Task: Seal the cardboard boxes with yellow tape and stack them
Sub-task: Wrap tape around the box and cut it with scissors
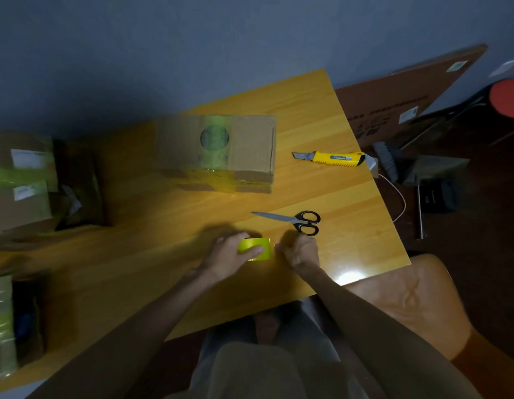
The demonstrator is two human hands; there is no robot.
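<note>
Left hand (230, 256) grips the yellow tape roll (260, 243), on edge — right hand (302, 251) curled beside it, hold unclear.

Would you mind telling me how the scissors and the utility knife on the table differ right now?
The scissors have black handles and bare steel blades; the utility knife has a yellow body. The scissors lie close beyond the right hand, while the utility knife lies farther off, near the table's right edge beside the cardboard box. Both lie flat, untouched, blades pointing left.
</note>
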